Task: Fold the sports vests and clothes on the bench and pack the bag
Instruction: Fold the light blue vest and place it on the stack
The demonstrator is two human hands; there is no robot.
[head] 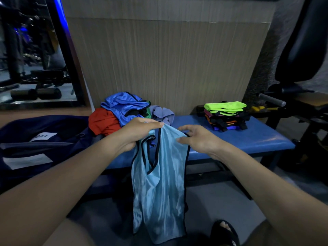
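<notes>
A light blue sports vest (pixel 159 189) with black trim hangs in front of the blue bench (pixel 248 137). My left hand (pixel 140 133) grips its top at one shoulder strap. My right hand (pixel 197 138) pinches the other shoulder edge between thumb and fingers. Behind my hands lies an unfolded heap of clothes (pixel 122 110): blue, red, green and grey pieces. A stack of folded vests (pixel 226 115) with a neon green one on top sits at the bench's right end. The dark navy bag (pixel 40 144) lies open at the left.
A wood-panelled wall (pixel 168 59) stands behind the bench. Black gym equipment (pixel 301 71) is at the right, with a mirror (pixel 30 50) at the left. My sandalled foot (pixel 224 229) is on the grey floor below the vest.
</notes>
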